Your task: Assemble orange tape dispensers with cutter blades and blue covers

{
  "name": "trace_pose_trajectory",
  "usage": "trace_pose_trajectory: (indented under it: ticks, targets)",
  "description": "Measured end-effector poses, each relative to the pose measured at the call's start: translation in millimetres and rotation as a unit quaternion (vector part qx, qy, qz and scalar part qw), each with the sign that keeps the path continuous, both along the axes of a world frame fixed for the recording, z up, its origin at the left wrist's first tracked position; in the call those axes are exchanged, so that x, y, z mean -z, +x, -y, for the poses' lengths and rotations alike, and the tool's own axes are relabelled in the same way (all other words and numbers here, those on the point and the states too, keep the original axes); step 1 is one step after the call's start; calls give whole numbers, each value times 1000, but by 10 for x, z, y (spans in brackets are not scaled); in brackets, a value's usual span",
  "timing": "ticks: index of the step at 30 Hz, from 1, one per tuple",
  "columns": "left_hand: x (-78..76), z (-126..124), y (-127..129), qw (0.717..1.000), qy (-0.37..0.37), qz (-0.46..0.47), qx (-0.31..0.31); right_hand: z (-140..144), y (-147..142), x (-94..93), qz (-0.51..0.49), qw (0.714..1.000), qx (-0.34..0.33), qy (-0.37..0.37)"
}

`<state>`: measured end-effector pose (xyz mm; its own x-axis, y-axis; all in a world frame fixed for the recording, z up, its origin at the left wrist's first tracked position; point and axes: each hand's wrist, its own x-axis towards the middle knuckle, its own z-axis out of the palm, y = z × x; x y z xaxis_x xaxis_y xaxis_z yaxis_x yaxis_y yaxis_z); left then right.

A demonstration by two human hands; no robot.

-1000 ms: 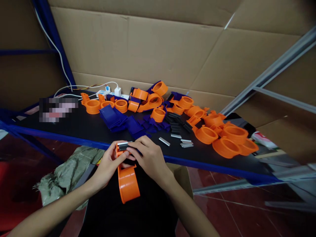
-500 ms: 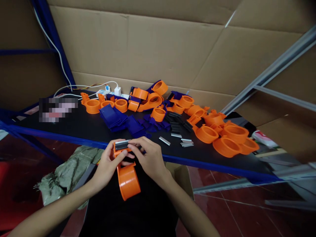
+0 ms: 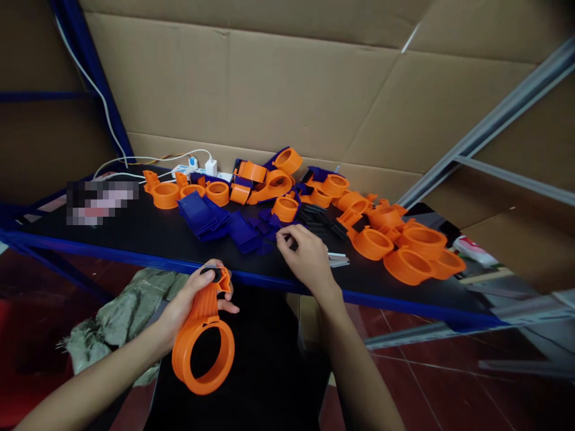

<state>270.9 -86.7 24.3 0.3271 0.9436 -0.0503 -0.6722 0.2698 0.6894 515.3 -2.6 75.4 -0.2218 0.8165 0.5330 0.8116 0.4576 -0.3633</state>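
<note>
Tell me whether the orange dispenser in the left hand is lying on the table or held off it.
Held off it: the left hand grips the orange dispenser by its handle, ring hanging below the table edge.

- Left hand [image 3: 188,302] down at about 7 o'clock, wrapped around the handle of an orange tape dispenser [image 3: 204,338], ring end hanging toward the floor, a dark bit at the top by the thumb.
- Right hand [image 3: 305,257] is out over the bench [image 3: 135,233], fingertips pinched at the dark blue flat pieces [image 3: 245,230] near centre; can't tell if it's actually got one.
- Small silver blades [image 3: 338,259] lie just right of that hand.
- Pile of orange rings [image 3: 406,257] off at 3 o'clock, more orange parts plus a white power strip [image 3: 197,169] at 11 o'clock, cardboard wall [image 3: 269,84] behind.
</note>
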Motion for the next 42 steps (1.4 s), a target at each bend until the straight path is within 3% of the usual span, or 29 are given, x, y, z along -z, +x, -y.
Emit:
trace_pose_trajectory:
  ticks: [7,14,23,29,38,42]
  targets:
    - [14,-14,-5,999,-30,-3,10,-219,470,13,69,986,146,45]
    - [-79,46,67,998,-52,-22,-4,-325,555,130,116,990,86,2]
    - [-71,76,46,996,-79,-22,-18,-373,483,207,162,981,103,-8]
    - [-135,129,58,998,-66,-21,9,-384,451,212,195,974,112,-21]
    - [-119,110,100,996,-45,-71,30,-372,441,194,182,976,117,-16]
    - [-118,106,116,996,-41,-81,26,-369,441,154,107,988,106,30]
